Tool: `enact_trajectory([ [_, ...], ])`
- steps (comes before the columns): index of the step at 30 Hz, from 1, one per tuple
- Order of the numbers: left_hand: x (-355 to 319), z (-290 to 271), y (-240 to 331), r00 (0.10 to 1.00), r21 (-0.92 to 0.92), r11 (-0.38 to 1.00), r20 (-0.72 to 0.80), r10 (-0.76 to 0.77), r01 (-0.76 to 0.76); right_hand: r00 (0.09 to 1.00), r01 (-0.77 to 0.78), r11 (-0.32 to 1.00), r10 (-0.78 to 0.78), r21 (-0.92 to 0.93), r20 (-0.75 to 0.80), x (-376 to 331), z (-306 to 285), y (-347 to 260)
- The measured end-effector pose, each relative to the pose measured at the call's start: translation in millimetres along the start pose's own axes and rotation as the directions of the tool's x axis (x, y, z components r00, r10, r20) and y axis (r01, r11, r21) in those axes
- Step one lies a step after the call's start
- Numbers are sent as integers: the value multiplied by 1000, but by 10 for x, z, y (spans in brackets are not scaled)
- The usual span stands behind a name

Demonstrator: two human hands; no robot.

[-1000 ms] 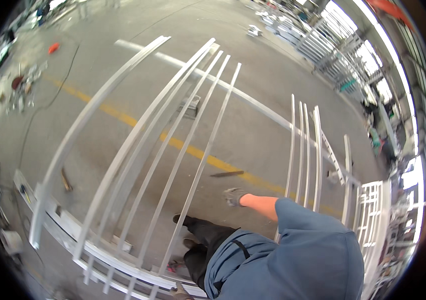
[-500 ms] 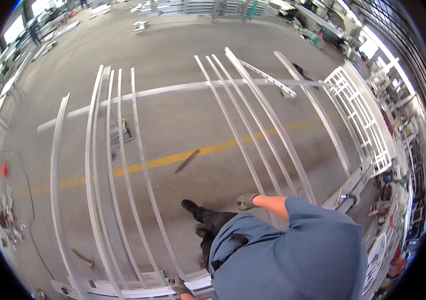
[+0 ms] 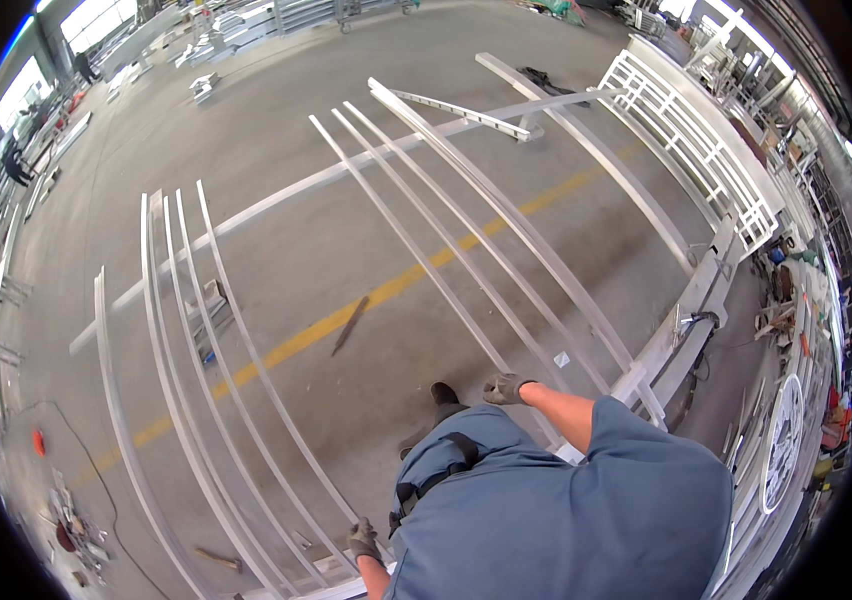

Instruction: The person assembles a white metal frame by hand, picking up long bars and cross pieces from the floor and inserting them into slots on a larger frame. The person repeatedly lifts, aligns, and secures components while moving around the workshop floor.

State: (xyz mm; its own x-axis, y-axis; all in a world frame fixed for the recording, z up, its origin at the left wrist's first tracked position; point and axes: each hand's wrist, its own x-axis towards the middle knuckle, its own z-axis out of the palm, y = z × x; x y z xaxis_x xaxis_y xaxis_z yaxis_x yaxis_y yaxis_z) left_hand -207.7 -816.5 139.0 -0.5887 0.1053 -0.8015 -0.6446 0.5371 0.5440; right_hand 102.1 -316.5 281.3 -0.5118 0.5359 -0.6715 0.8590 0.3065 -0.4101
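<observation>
My right hand, in a grey work glove, is held in front of my body with the fingers curled in; nothing shows in it. Just past it in the view runs a long pale metal bar, one of several lying lengthwise on the right. My left hand, gloved too, hangs low at the near end of another long bar of the left group. Whether the left fingers touch that bar is unclear, and their grip is too small to make out.
A long crossbar lies under the far bar ends. White lattice panels stand at the right beside a metal beam. On the floor are a dark flat strip, a hammer-like tool, a cable and scraps.
My view has turned and shifted, so the bars sit lower and farther left. The left hand appears higher in view. My right hand stays curled and my feet have moved.
</observation>
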Motion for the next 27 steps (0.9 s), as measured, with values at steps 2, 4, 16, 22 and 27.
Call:
enact_trajectory([
  [2, -83, 52, 466, 999, 11, 1000, -34, -22, 23, 999, -30, 998, 32, 48, -25, 0, -25, 177],
  [4, -181, 167, 750, 999, 14, 999, 2, 49, -49, 998, -36, 997, 40, 74, -55, 47, -54, 367],
  [16, -579, 966, 491, 996, 280, 958, 80, 34, -55, 993, -64, 995, 71, 82, -94, 442, -268, 1268],
  [22, -233, 1026, 523, 978, 408, 893, 156, 135, -188, 966, -1, 1000, 4, 11, -257, 752, -110, 1830],
  [27, -26, 1298, 866, 920, 390, 908, 391, -9, -156, 822, -59, 992, -15, -112, -569, 558, 16, 2756],
])
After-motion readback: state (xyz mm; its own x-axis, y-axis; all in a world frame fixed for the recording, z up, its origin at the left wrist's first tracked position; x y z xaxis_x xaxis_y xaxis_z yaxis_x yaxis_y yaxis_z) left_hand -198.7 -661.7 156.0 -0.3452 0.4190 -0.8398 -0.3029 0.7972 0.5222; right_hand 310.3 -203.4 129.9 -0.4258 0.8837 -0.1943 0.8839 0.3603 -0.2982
